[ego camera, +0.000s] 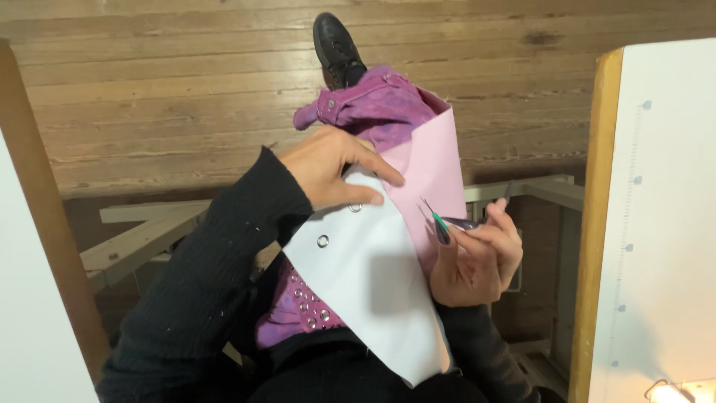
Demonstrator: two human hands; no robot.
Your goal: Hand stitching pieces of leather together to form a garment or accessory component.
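Note:
My left hand (328,168) presses down on a stiff sheet of material (373,283), white on one face and pink (429,160) on the folded-over face, with metal eyelets (323,240) set in it. The sheet lies on my lap over a purple studded garment (373,104). My right hand (477,257) grips a small thread snipper (447,220) with a green tip, its points touching the pink edge of the sheet.
A white table top with a wooden edge (597,224) rises at the right, another white surface (30,298) at the left. Wooden table frame bars (142,239) and plank floor (171,97) lie below. A black shoe (335,45) shows at the top.

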